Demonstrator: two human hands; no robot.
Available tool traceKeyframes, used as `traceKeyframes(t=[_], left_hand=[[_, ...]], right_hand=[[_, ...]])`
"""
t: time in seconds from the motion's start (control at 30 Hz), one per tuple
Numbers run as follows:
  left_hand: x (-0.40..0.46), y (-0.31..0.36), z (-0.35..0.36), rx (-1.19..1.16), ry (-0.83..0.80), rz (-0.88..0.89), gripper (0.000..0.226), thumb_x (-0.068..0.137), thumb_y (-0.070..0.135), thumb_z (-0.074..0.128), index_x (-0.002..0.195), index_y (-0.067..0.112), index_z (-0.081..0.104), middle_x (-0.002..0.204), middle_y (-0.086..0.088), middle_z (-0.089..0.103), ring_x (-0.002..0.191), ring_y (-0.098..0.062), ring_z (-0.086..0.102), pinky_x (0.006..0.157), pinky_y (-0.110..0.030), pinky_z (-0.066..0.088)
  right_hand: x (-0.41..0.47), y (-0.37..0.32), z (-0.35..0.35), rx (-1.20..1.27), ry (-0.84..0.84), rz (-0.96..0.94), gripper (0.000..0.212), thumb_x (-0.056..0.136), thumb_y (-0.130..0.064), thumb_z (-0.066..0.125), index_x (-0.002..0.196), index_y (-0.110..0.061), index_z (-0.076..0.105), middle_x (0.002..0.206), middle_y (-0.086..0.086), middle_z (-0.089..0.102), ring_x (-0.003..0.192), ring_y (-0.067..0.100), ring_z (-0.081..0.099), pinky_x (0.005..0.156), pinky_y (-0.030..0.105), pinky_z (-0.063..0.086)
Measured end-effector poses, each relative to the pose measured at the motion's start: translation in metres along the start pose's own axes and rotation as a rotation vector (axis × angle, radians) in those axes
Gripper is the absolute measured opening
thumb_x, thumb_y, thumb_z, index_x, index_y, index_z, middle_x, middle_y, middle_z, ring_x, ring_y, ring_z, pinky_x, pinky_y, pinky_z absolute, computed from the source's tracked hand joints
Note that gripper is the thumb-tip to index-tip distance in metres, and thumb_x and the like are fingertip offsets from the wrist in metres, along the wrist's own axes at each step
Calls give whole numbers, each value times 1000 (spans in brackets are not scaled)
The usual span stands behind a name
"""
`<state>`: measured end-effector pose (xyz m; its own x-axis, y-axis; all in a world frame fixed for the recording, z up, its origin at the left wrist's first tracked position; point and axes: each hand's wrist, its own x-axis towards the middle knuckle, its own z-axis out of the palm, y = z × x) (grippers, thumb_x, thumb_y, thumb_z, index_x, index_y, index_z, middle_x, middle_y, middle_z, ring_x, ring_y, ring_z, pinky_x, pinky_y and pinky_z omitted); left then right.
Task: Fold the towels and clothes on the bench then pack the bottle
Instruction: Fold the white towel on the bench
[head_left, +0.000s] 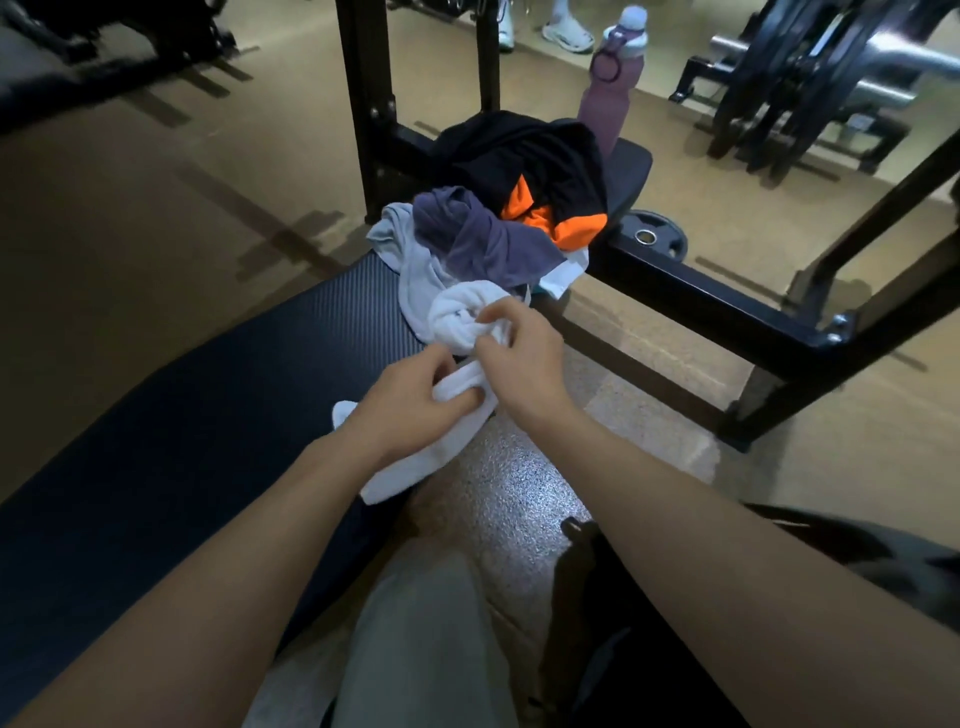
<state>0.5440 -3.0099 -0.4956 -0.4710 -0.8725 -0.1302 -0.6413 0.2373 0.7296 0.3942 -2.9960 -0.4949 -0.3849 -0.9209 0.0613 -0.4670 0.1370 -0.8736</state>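
Note:
A crumpled white towel (457, 314) lies at the right edge of the dark padded bench (208, 415), one end trailing down towards me. My left hand (415, 400) pinches the lower stretch of it. My right hand (519, 353) grips the bunched part just above. Behind the towel sits a heap of clothes: a pale grey garment (410, 260), a purple one (483, 239), and a black and orange one (530, 166). A mauve bottle (605, 98) with a loop cap stands upright at the bench's far end.
A black steel rack frame (717, 306) runs along the bench's right side, with a weight plate (652, 236) beside it. A dark bag (779, 566) lies on the floor at my right. Weight machines (810, 78) stand at the back right, and someone's feet in white shoes (566, 31) show at the top.

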Motion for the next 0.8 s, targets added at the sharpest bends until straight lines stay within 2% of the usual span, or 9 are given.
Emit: traceKeyframes(t=[0.1,0.2,0.3,0.4,0.47,0.57,0.67,0.73,0.8], left_hand=[[-19,25,3,-328,-43,-99,32,92,46,66,106,18,58,93,4,63,77,-6,60,63,-21,48],[-32,47,11,-610,-132,-288,43,93,48,61,120,15,55,112,-10,68,95,-21,68,78,-34,53],[-49,65,17,-776,-118,-333,46,98,42,55,130,9,51,121,-20,67,98,-29,70,77,-38,58],[-68,78,24,-854,-142,-343,43,101,39,55,127,5,61,121,-23,67,112,-36,66,98,-48,53],[-77,81,30,-887,-142,-384,39,101,38,56,124,8,66,117,-20,67,114,-36,64,103,-47,50],[-90,83,39,-946,-205,-408,32,100,34,56,119,12,69,91,-4,69,91,-22,66,89,-36,53],[-102,88,43,-996,-234,-406,32,101,30,55,125,11,67,84,2,67,81,-12,65,73,-28,54],[-110,92,41,-975,-219,-386,30,101,27,55,123,10,68,87,2,71,84,-11,69,76,-28,57],[-114,96,37,-978,-192,-373,30,101,24,55,124,10,68,93,-1,74,94,-16,70,88,-31,59]], right_hand=[[-23,-4,-19,36,25,3,19,80,-8,61,94,-17,69,92,3,67,89,16,58,72,26,39],[-46,-7,-42,48,9,-1,16,80,-11,64,93,-18,70,88,-2,67,85,12,60,69,24,42],[-65,-12,-62,80,6,-17,13,79,-12,67,90,-18,70,85,-4,67,81,9,60,68,23,44],[-84,-20,-74,90,-25,-66,11,77,-11,67,87,-15,69,80,-6,63,73,5,54,65,22,42],[-95,-25,-81,87,-59,-99,10,79,-11,68,88,-16,69,84,-7,64,76,6,57,65,22,45],[-111,-28,-90,90,-91,-117,8,81,-13,68,88,-16,67,88,1,66,83,13,60,68,25,48],[-124,-28,-99,89,-128,-129,8,80,-12,66,88,-13,66,89,3,65,81,12,59,67,26,45],[-130,-32,-105,91,-159,-129,10,80,-10,66,90,-12,66,91,4,64,75,7,54,65,21,42],[-134,-36,-110,94,-190,-126,14,81,-11,66,94,-13,65,91,4,62,75,5,53,64,20,43]])
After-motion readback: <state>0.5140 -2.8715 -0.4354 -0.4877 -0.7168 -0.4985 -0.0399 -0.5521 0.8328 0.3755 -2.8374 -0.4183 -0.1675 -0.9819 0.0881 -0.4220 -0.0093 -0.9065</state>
